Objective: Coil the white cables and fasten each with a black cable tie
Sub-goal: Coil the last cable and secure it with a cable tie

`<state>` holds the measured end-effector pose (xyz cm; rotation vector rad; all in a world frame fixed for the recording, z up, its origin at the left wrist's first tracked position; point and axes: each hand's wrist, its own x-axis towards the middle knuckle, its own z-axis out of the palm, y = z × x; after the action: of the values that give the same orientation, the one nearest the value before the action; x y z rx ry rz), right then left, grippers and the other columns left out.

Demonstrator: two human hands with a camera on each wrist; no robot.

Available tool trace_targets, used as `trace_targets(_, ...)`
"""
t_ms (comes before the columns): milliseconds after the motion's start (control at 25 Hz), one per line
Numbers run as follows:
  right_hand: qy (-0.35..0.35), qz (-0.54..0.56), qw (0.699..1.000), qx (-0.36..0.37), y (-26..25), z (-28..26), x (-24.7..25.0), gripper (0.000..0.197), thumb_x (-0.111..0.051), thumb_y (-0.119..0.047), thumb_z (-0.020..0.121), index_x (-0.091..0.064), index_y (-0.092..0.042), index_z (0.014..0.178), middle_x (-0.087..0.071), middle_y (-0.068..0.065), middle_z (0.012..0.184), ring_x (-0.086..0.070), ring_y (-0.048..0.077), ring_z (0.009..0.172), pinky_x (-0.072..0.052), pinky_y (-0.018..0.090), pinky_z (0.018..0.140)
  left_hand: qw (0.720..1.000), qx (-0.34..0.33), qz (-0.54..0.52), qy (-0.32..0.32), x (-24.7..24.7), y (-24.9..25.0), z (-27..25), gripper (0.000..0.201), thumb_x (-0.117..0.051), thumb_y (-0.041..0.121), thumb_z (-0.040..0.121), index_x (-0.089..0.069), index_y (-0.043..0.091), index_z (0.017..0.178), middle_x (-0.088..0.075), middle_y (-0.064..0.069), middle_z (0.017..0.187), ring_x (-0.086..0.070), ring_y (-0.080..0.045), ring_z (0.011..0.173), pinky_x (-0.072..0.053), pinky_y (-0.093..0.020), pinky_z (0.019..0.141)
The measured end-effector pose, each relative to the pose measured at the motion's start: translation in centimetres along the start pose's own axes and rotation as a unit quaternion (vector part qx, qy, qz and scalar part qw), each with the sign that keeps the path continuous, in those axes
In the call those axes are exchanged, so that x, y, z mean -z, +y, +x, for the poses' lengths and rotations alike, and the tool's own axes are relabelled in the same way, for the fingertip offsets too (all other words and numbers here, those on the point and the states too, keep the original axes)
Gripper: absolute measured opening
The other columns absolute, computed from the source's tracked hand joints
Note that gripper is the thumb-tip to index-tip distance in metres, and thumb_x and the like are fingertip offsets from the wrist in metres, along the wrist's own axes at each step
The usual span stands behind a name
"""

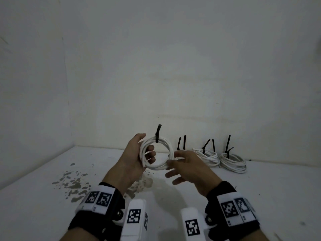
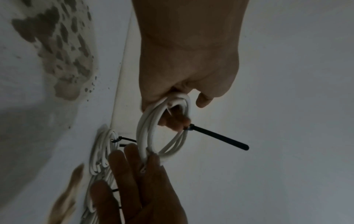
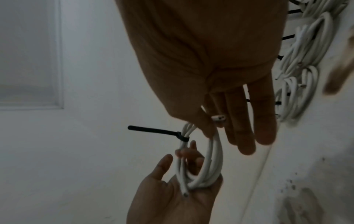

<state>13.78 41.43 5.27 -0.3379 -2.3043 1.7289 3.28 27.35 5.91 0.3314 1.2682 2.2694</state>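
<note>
Stains on the table, far left, below the left wrist

Left hand holds the coil up off the table; fingers curled through the loop, thumb outside, gripping the turns on the left side. Tie already cinched round the top of the coil, tail sticking straight up. A cut cable end pokes loose near the left palm (right wrist view), outside the bundle

Right hand is spread, fingers straight, touching the coil's lower right edge; it clasps nothing. The other cable end lies against its fingers

Further right, by the wall: tied coils lying flat, tie tails upright. The nearest one is partly hidden behind the right hand

Judgement: this coil looks fastened; next likely is setting it down with the others

Risks:
- single tie at one point only; turns opposite may splay when the left grip lets go
- free ends may spring out and snag the neighbouring coils
- dropping it onto the row could knock the finished coils askew
</note>
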Motion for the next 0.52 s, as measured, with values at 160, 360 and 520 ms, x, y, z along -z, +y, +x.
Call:
trace_targets(160, 0.086, 0.057, 0.994, -0.02, 2.9, 1.8, -0.8, 0.023, -0.055, 0.001, 0.094, -0.059, 0.001, 0.117, -0.071, 0.025, 0.093, -0.068, 0.023, 0.064, -0.056, 0.032, 0.054, 0.997, 0.054, 0.027, 0.04, 1.2, -2.3, 1.4, 0.029, -0.041, 0.02, 0.095, -0.064, 0.001, 0.094, -0.066, -0.014, 0.09, -0.061, -0.026, 0.087, -0.05, -0.039, 0.078)
trace_targets(360, 0.118, 0.179, 0.973, -0.088, 5.6, 3.8, -2.8, 0.011, -0.054, 0.002, 0.097, -0.044, -0.004, 0.099, -0.064, 0.027, 0.083, -0.065, 0.026, 0.058, -0.059, 0.033, 0.052, 0.991, 0.037, 0.046, 0.118, 3.1, -5.4, 3.4, 0.027, -0.042, -0.009, 0.086, -0.06, 0.001, 0.068, -0.06, -0.014, 0.081, -0.055, -0.025, 0.081, -0.049, -0.033, 0.078)
trace_targets(520, 0.103, 0.104, 0.981, -0.126, 6.7, 7.5, -3.7, 0.018, -0.063, -0.004, 0.095, -0.049, 0.0, 0.083, -0.065, 0.019, 0.067, -0.065, 0.031, 0.051, -0.057, 0.039, 0.047, 0.969, 0.009, 0.195, 0.152, 6.1, -6.3, 6.8, 0.021, -0.047, -0.008, 0.088, -0.053, 0.008, 0.076, -0.053, -0.008, 0.082, -0.051, -0.021, 0.078, -0.044, -0.031, 0.071)
